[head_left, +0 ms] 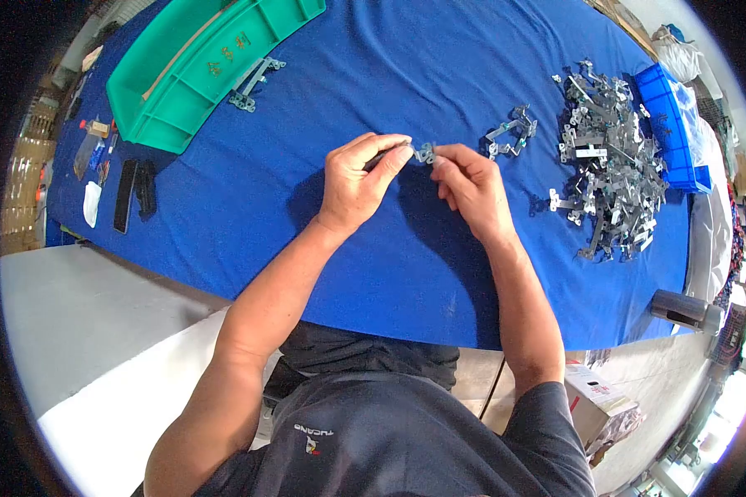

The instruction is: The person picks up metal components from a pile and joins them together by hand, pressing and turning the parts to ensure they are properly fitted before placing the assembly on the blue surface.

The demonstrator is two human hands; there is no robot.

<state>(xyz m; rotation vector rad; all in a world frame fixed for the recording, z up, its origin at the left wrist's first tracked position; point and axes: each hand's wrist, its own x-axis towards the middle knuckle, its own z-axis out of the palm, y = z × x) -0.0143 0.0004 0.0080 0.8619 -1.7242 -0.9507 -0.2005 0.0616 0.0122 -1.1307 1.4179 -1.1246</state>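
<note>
**Small Metal Bracket Held Between Both Hands**

The left hand and the right hand met over the middle of the blue cloth. Both were pinched shut on one small metal bracket. The bracket sat in the gap between the two sets of fingertips, at 1 o'clock from the left hand and at 11 o'clock from the right hand. The left thumb and forefinger closed on its left end, and the right fingertips closed on its right end. A dark part showed under the left fingers; what it was could not be told.

A small cluster of brackets lay on the cloth at 2 o'clock from the right hand, near it. A large pile of brackets lay at 3 o'clock, well apart, with a blue bin just beyond. A green tray stood at 10 o'clock from the left hand, with a joined strip of brackets beside it.
</note>
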